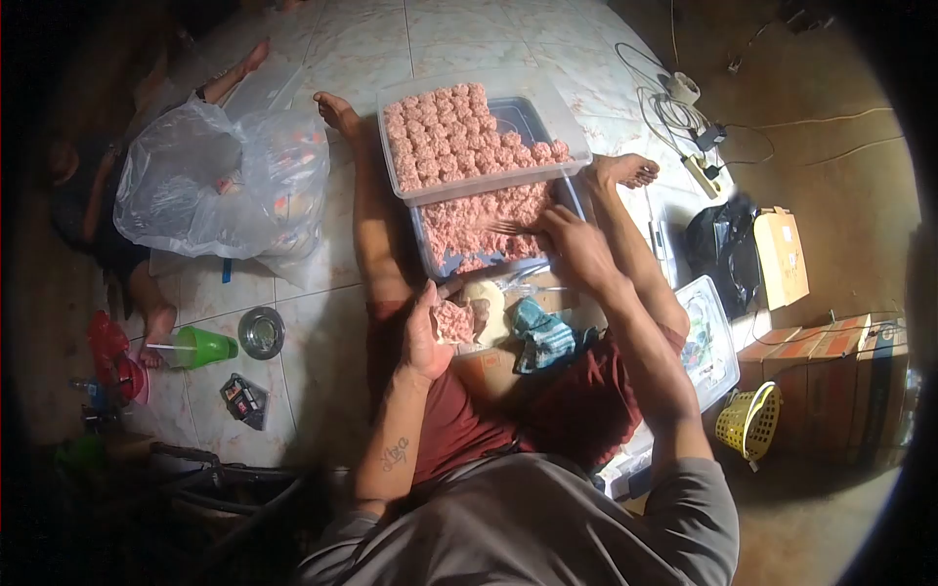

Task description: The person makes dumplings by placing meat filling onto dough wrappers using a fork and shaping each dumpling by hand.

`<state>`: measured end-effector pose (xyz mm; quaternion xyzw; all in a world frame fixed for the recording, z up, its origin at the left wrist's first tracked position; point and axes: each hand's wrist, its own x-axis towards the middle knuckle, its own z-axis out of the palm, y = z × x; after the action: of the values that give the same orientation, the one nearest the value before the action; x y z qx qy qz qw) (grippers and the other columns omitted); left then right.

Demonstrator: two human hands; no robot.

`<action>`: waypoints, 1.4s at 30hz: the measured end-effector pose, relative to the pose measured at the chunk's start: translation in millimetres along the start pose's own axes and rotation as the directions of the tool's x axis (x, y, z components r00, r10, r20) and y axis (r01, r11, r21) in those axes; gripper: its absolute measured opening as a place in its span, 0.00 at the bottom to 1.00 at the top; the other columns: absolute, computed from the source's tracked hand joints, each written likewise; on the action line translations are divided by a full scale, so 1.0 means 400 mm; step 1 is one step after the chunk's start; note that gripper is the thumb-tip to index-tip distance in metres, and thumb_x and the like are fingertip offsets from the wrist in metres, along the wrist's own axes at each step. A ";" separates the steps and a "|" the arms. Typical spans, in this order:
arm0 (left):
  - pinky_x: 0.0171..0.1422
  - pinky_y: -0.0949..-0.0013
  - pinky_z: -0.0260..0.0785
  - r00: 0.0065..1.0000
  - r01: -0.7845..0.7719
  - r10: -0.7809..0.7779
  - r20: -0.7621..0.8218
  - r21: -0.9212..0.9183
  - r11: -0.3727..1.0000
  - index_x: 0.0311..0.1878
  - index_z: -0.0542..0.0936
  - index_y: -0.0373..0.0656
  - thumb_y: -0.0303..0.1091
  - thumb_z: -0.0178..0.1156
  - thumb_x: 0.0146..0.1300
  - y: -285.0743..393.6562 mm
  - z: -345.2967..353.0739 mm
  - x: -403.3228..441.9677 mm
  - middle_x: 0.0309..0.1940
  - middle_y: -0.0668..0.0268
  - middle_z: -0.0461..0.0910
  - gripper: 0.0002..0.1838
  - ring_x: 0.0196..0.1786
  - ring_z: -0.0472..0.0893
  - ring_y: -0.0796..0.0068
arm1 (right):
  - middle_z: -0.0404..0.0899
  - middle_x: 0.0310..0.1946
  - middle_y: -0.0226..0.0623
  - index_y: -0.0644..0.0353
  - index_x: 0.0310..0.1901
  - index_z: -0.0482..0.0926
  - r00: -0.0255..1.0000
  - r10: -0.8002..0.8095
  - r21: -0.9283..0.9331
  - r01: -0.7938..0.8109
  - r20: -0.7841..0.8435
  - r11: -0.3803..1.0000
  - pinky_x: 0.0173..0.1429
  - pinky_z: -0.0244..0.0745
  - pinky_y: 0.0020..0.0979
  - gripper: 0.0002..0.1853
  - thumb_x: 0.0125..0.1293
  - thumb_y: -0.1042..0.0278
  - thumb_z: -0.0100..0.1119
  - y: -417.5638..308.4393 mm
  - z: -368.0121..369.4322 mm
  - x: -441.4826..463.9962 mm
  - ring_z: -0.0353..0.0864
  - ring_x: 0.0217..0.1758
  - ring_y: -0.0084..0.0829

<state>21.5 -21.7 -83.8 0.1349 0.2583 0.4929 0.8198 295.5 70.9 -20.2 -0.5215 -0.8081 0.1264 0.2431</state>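
My left hand (426, 337) holds a thin pale wrapper with pink mince (453, 322) on it, above my lap. My right hand (578, 246) grips what looks like a fork (510, 228), its tines over the loose pink mince (469, 220) in the lower plastic tub (518, 266). A clear plastic container (508, 183) rests across the far part of that tub. Rows of small pink mince dumplings (440, 137) fill most of it, with bare bottom at its far right. Nearest my left hand lies a pale, round stack of what look like wrappers (489, 303).
A teal cloth (542, 337) and a cardboard box (486, 373) lie between my legs. To the left are a large plastic bag (181, 186), a green cup (207, 347) and a glass ashtray-like dish (261, 333). Cables (674, 107), a lidded tub (708, 337) and a yellow basket (747, 422) stand right.
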 end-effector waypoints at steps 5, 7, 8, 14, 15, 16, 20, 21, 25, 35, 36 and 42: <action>0.62 0.46 0.78 0.999 -0.001 0.002 0.034 -0.014 1.000 0.67 0.73 0.43 0.63 0.47 0.77 0.005 -0.009 0.005 0.60 0.45 0.81 0.33 0.55 0.85 0.49 | 0.81 0.43 0.49 0.60 0.44 0.81 0.998 0.064 -0.156 -0.064 -0.002 0.986 0.50 0.81 0.46 0.07 0.66 0.74 0.56 -0.091 -0.041 -0.007 0.84 0.47 0.51; 0.63 0.46 0.78 0.997 -0.013 0.012 0.070 0.018 1.000 0.67 0.73 0.44 0.63 0.45 0.78 0.011 0.008 -0.009 0.61 0.45 0.80 0.32 0.56 0.85 0.49 | 0.81 0.42 0.49 0.62 0.45 0.80 0.998 0.067 0.051 -0.066 -0.014 0.996 0.50 0.80 0.48 0.08 0.65 0.76 0.57 -0.160 -0.051 -0.026 0.83 0.47 0.54; 0.62 0.47 0.79 0.997 -0.039 0.041 0.063 -0.034 0.999 0.67 0.73 0.45 0.62 0.46 0.78 0.010 0.027 -0.011 0.61 0.47 0.81 0.31 0.58 0.84 0.50 | 0.81 0.41 0.51 0.63 0.45 0.80 0.999 0.026 0.109 -0.022 -0.032 0.994 0.50 0.79 0.48 0.08 0.65 0.77 0.58 -0.156 -0.036 -0.043 0.82 0.46 0.55; 0.62 0.45 0.79 0.994 -0.101 0.105 0.026 -0.128 0.987 0.67 0.72 0.46 0.62 0.46 0.79 0.012 0.023 0.005 0.65 0.47 0.78 0.30 0.62 0.82 0.48 | 0.80 0.40 0.54 0.65 0.43 0.80 0.981 0.195 0.318 -0.187 0.007 0.930 0.47 0.76 0.48 0.06 0.66 0.77 0.59 -0.219 -0.001 -0.142 0.81 0.44 0.59; 0.62 0.44 0.79 0.994 -0.092 0.099 0.050 -0.134 0.987 0.68 0.71 0.46 0.62 0.46 0.78 0.016 0.017 0.006 0.65 0.47 0.78 0.31 0.62 0.82 0.47 | 0.80 0.40 0.54 0.66 0.43 0.80 0.969 0.245 0.333 -0.226 -0.016 0.915 0.48 0.76 0.49 0.06 0.66 0.77 0.59 -0.228 0.007 -0.153 0.81 0.44 0.59; 0.62 0.44 0.79 0.993 -0.083 0.094 0.075 -0.138 0.987 0.69 0.69 0.46 0.62 0.46 0.78 0.016 0.015 0.009 0.65 0.46 0.77 0.32 0.62 0.82 0.47 | 0.81 0.38 0.51 0.66 0.43 0.81 0.972 0.231 0.317 -0.206 -0.044 0.926 0.46 0.78 0.42 0.06 0.65 0.82 0.60 -0.226 0.019 -0.160 0.84 0.42 0.52; 0.65 0.42 0.77 0.994 -0.066 0.077 0.083 -0.130 0.989 0.69 0.70 0.43 0.65 0.46 0.77 0.035 0.043 0.039 0.62 0.47 0.78 0.35 0.62 0.81 0.47 | 0.81 0.38 0.51 0.65 0.45 0.79 0.950 0.280 0.378 -0.211 -0.137 0.901 0.43 0.78 0.41 0.08 0.65 0.82 0.60 -0.205 0.070 -0.154 0.84 0.40 0.49; 0.63 0.43 0.78 0.997 -0.069 0.073 0.037 -0.105 0.992 0.71 0.69 0.43 0.66 0.46 0.76 0.047 0.052 0.051 0.62 0.47 0.78 0.36 0.60 0.83 0.49 | 0.81 0.38 0.51 0.65 0.45 0.79 0.951 0.274 0.377 -0.204 -0.144 0.903 0.43 0.78 0.41 0.08 0.65 0.82 0.60 -0.211 0.068 -0.143 0.84 0.40 0.49; 0.55 0.47 0.81 0.994 -0.060 0.065 0.084 -0.054 0.997 0.73 0.66 0.42 0.68 0.46 0.75 0.089 0.045 0.105 0.65 0.45 0.77 0.40 0.51 0.86 0.53 | 0.78 0.35 0.53 0.64 0.42 0.77 0.966 0.170 0.333 -0.098 -0.196 0.938 0.41 0.75 0.46 0.04 0.67 0.82 0.58 -0.195 0.090 -0.120 0.81 0.37 0.54; 0.42 0.56 0.84 0.979 0.002 -0.024 0.202 0.107 0.994 0.85 0.45 0.47 0.78 0.44 0.69 0.138 0.073 0.125 0.81 0.37 0.50 0.55 0.31 0.88 0.60 | 0.77 0.38 0.58 0.66 0.44 0.74 0.905 0.292 0.281 -0.206 -0.310 0.937 0.45 0.75 0.52 0.05 0.69 0.78 0.56 -0.116 0.150 -0.098 0.79 0.42 0.63; 0.41 0.56 0.84 0.980 -0.002 -0.023 0.198 0.124 0.992 0.85 0.44 0.47 0.78 0.44 0.69 0.139 0.073 0.129 0.81 0.37 0.50 0.55 0.32 0.88 0.60 | 0.78 0.39 0.57 0.67 0.44 0.75 0.895 0.301 0.317 -0.195 -0.330 0.928 0.45 0.75 0.51 0.05 0.69 0.79 0.56 -0.119 0.129 -0.093 0.80 0.43 0.62; 0.40 0.62 0.84 0.978 -0.006 -0.057 0.198 0.303 0.953 0.85 0.40 0.50 0.75 0.47 0.70 0.147 0.093 0.142 0.80 0.41 0.53 0.55 0.40 0.87 0.60 | 0.78 0.36 0.52 0.65 0.43 0.75 0.912 0.199 0.320 -0.081 -0.357 0.944 0.43 0.76 0.47 0.05 0.68 0.79 0.60 -0.148 0.082 -0.083 0.82 0.40 0.57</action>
<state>20.3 57.7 -41.6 0.3054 0.2466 0.4206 0.8180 243.4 17.2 -29.7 -0.5505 -0.6760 0.1595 0.4632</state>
